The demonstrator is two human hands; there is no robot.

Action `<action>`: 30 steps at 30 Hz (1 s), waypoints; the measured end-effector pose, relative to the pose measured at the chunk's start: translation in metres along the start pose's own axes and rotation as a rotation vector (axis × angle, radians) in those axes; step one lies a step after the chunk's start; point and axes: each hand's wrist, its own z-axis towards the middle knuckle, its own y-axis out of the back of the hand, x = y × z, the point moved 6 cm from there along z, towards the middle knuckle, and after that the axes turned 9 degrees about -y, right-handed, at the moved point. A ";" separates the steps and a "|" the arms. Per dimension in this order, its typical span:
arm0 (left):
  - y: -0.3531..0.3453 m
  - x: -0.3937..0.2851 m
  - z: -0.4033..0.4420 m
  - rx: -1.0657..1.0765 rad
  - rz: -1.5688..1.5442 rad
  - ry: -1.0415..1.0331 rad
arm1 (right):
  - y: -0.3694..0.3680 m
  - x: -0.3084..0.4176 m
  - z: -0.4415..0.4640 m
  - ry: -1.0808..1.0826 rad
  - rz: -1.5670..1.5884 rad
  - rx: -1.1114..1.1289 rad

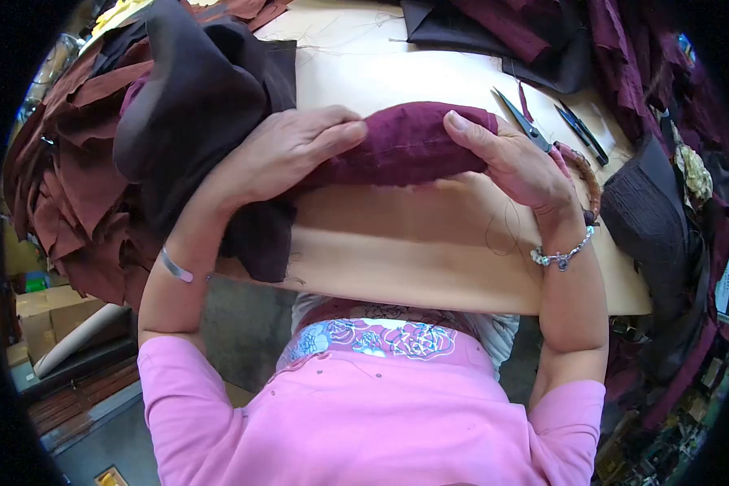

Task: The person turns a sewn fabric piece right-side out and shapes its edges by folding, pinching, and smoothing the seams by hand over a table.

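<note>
A folded piece of maroon fabric (413, 142) is stretched between my two hands above the table. My left hand (300, 146) grips its left end, fingers closed and thumb pointing right. At the other end, my right hand (514, 158) pinches the fabric with the thumb on top; its fingers are hidden underneath. Dark brown cloth (198, 105) lies beside and under my left forearm. Scissors (526, 121) with wrapped handles rest just beyond my right hand, and dark thread snips (583, 130) lie to their right.
The pale table (429, 267) has its front edge close to my body. Rust-brown fabric pieces (81, 186) are heaped on the left. Dark and maroon cloth (535, 32) covers the back right, and dark fabric (656, 219) hangs over the right edge. Boxes (65, 316) stand below left.
</note>
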 end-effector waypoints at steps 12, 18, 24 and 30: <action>-0.018 -0.003 0.004 -0.357 0.179 -0.071 | 0.000 0.003 -0.002 -0.011 -0.085 -0.019; -0.007 0.001 0.002 -0.452 -0.478 -0.058 | -0.011 0.007 -0.005 0.122 -0.093 0.126; -0.016 -0.025 0.003 -0.534 0.591 -0.543 | 0.004 -0.002 -0.002 -0.207 -0.433 -0.051; -0.021 -0.007 0.010 -0.342 0.362 -0.174 | 0.011 -0.006 0.001 -0.018 -0.255 -0.060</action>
